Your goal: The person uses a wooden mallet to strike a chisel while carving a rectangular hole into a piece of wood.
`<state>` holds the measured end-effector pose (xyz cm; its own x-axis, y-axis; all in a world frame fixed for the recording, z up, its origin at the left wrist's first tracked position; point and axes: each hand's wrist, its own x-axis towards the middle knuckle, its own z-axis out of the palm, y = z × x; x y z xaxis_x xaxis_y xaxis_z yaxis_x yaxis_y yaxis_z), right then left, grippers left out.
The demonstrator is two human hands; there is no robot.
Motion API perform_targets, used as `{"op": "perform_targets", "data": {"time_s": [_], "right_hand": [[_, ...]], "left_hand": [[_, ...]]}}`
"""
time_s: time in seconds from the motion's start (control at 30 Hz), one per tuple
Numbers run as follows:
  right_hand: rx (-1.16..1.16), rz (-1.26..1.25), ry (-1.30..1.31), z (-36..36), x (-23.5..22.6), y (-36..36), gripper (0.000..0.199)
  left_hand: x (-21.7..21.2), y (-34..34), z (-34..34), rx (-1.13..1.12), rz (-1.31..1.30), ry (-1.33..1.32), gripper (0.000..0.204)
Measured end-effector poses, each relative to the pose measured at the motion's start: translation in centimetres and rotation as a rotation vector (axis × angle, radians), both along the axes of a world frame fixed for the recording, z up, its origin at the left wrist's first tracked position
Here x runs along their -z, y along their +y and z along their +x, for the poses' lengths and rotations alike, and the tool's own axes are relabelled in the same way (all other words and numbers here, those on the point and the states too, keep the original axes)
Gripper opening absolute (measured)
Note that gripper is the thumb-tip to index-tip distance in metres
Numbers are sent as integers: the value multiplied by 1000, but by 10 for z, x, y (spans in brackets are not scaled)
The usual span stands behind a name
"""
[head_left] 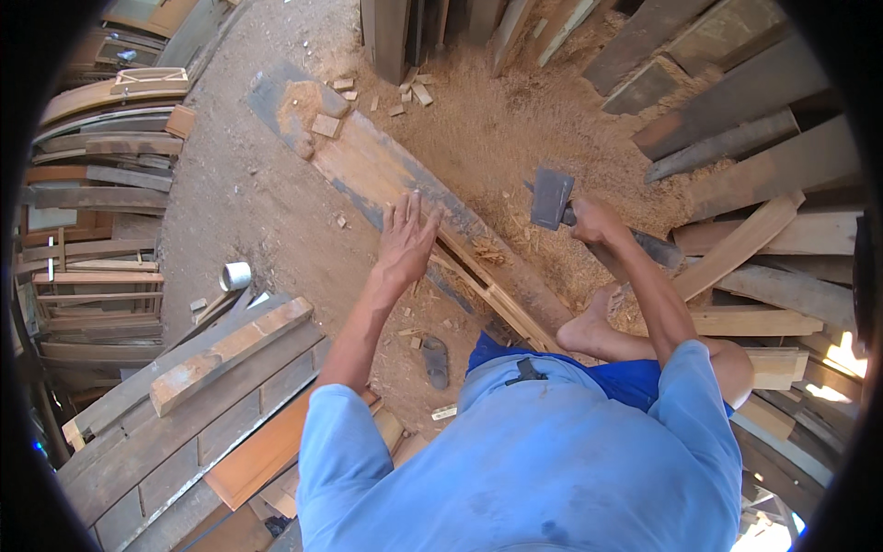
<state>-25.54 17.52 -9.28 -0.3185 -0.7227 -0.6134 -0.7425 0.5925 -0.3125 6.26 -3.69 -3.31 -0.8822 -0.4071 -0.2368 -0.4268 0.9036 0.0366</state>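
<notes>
My left hand (pixel 408 241) lies with its fingers spread over a long plank (pixel 368 170), at the far end of a narrow light-wood piece (pixel 515 308). That piece has a dark slot along it and runs back toward my lap. In my right hand (pixel 596 224) is a hand tool with a broad, dark, blade-like head (pixel 552 197), raised right of the plank; whether it is a hatchet or a mallet I cannot make out. Curled shavings (pixel 497 250) lie on the plank beside the slotted piece. A small wood block (pixel 326 125) rests near the plank's far end.
Stacked boards (pixel 230 368) stand at my left, with a white cup (pixel 235 276) by them. Planks (pixel 736 101) lean along the right and far sides. Sawdust and offcuts (pixel 421 94) cover the ground. A dark sandal (pixel 435 362) lies near my left side.
</notes>
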Motion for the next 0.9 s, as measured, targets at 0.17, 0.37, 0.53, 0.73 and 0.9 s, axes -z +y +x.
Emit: {"op": "perform_targets", "data": {"time_s": [0.17,0.37,0.53,0.73,0.9], "right_hand": [[-95,176,145,16,38,2,27],[87,231,68,20,94,41,27],[101,344,14,24,83,39,29],[151,282,22,18,106,40,31],[138,204,25,9,139,54,32]], "left_hand": [[30,-19,-18,284,88,-133,41],[38,-41,-43,465,270,-262,45],[38,-46,-40,517,296,-169,41],[37,-47,-41,514,282,-145,36],[39,-46,-37,453,345,-32,33]]}}
